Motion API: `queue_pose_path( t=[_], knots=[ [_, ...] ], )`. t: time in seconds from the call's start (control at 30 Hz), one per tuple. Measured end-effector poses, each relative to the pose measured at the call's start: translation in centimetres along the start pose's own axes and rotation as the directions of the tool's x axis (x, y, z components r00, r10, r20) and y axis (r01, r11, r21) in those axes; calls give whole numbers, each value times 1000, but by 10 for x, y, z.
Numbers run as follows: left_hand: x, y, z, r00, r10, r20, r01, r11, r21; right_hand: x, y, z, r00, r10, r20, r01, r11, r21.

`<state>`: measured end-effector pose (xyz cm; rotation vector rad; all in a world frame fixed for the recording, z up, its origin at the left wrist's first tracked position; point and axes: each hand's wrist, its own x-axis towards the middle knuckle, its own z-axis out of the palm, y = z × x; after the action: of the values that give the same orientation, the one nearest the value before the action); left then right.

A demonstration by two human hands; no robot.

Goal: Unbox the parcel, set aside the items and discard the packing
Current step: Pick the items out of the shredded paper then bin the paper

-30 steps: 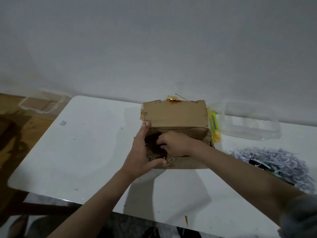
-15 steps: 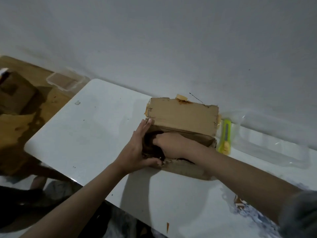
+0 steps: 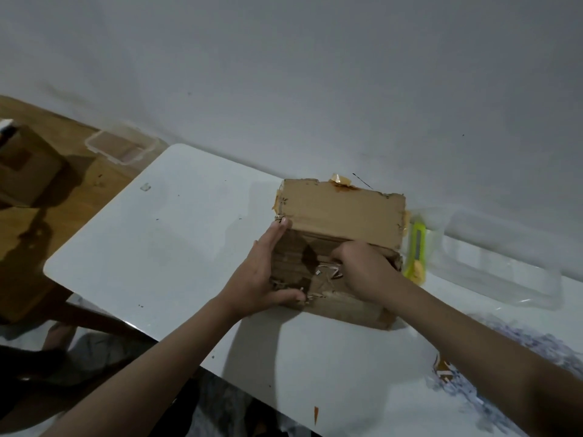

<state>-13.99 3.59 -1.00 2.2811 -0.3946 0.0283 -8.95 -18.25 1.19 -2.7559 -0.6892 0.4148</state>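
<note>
A brown cardboard parcel (image 3: pixel 342 216) is seen lying on the white desk (image 3: pixel 164 247), set close to the wall, with its far flap raised and its near side torn open. Scraps of tape are stuck along its far edge and corners.

The left hand (image 3: pixel 262 275) is laid flat against the left side of the parcel, fingers straight and pointing toward the wall, with the thumb hooked along the near edge of the torn opening. The right hand (image 3: pixel 362 272) is placed inside the opening with its fingers curled downward; thin strips of shredded paper (image 3: pixel 328 272) are seen at its fingertips, but whether any are actually pinched cannot be told, as the fingertips are hidden by the back of the hand.

A yellow-green utility knife (image 3: pixel 418 253) is lying just beside the right side of the parcel. Further right, a clear plastic container (image 3: pixel 504 263) is resting on the desk near the wall. A heap of pale shredded paper filling (image 3: pixel 467 383) is spread over the near right part of the desk.

To the left, beyond the desk, a second clear container (image 3: pixel 121 146) and another cardboard box (image 3: pixel 25 165) are seen on the wooden floor (image 3: pixel 101 184).
</note>
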Motion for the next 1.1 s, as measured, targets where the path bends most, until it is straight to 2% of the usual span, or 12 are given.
queue_pose_path(
  t=[0.1, 0.2, 0.3, 0.4, 0.47, 0.63, 0.8, 0.93, 1.1],
  knots=[
    [0, 1, 0, 1000, -7, 0, 7, 999, -45, 4, -2, 10, 999, -29, -19, 32, 989, 145],
    [0, 1, 0, 1000, 23, -14, -24, 998, -60, 5, -4, 13, 999, -44, 2, 43, 984, 172],
    [0, -2, 1, 999, 50, -14, -51, 997, -58, 1, -1, 2, 1000, -6, 0, 6, 961, 275],
    [0, -5, 2, 998, 69, -14, -69, 996, -52, -1, 2, -8, 998, -55, 4, 53, 982, 183],
    [0, -6, 3, 998, 62, -11, -63, 996, -62, -1, 2, -7, 992, -109, 62, 103, 990, 92],
    [1, -6, 3, 998, 58, -4, -58, 997, -59, 6, 1, 2, 958, -237, 160, 240, 971, 1],
    [1, -5, 2, 998, 56, -7, -56, 997, -51, 9, 10, 7, 949, -288, 129, 287, 958, 27],
    [1, -4, 2, 998, 57, -8, -57, 997, -43, 11, 13, 12, 958, -286, 24, 283, 954, 97],
    [1, -4, 3, 998, 53, -14, -54, 998, -29, 11, 10, 13, 953, -302, -26, 303, 950, 72]
  ],
)
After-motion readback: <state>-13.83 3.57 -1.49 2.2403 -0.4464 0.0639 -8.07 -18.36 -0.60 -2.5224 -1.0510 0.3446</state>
